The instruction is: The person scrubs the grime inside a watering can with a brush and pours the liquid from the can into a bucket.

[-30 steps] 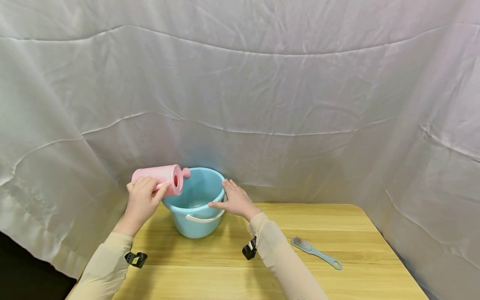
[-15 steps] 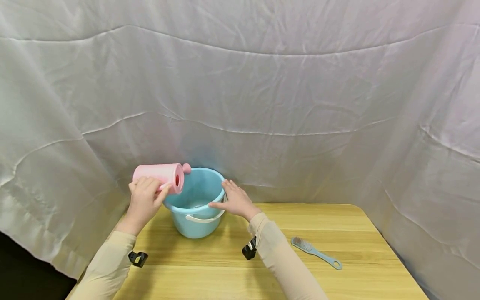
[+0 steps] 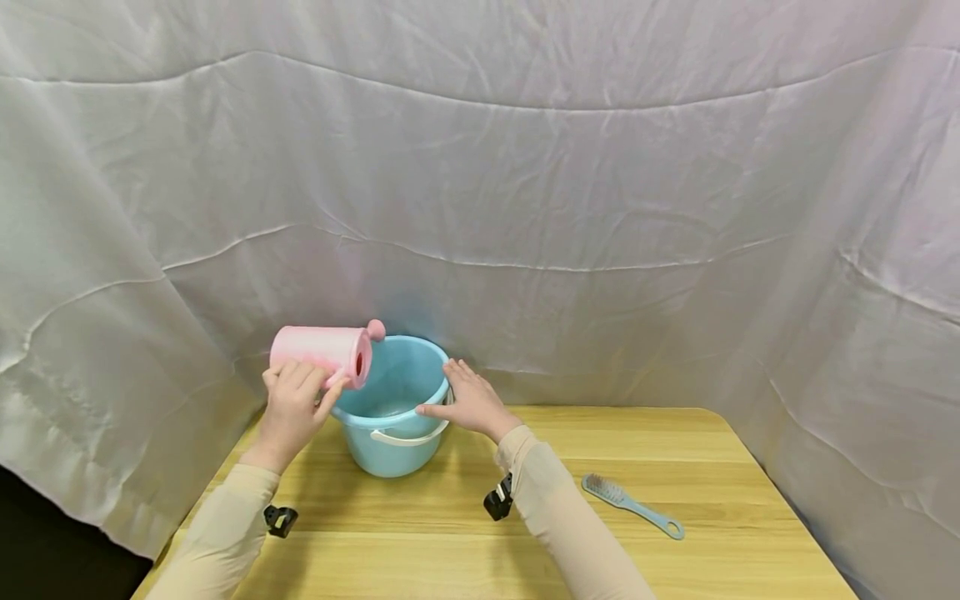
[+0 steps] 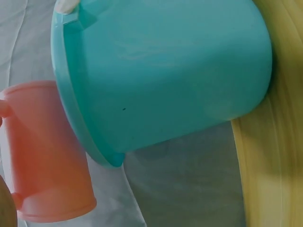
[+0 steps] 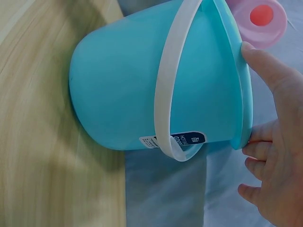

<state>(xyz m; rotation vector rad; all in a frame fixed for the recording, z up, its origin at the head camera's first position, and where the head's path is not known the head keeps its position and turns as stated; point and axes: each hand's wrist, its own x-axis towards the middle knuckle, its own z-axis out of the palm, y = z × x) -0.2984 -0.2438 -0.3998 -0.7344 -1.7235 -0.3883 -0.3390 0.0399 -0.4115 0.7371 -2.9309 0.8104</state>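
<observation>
My left hand (image 3: 291, 407) grips the handle of a pink watering can (image 3: 315, 345), which lies tilted on its side over the left rim of a light blue bucket (image 3: 386, 457). The can's round opening faces right, toward the bucket's mouth, and its ball-like spout end points to the back right. My right hand (image 3: 474, 402) rests against the bucket's right rim, thumb on the near edge and fingers extended along the outside. In the left wrist view the can (image 4: 49, 156) appears beside the bucket's rim, with only a bit of the hand showing.
The bucket's white handle (image 3: 411, 439) hangs down on its near side. A blue hairbrush (image 3: 633, 506) lies on the wooden table (image 3: 420, 554) at the right. Grey curtains (image 3: 525, 192) enclose the back and sides.
My left hand has shifted slightly to the right with the watering can, whose spout end has risen a little. The right hand and the bucket stay in place.
</observation>
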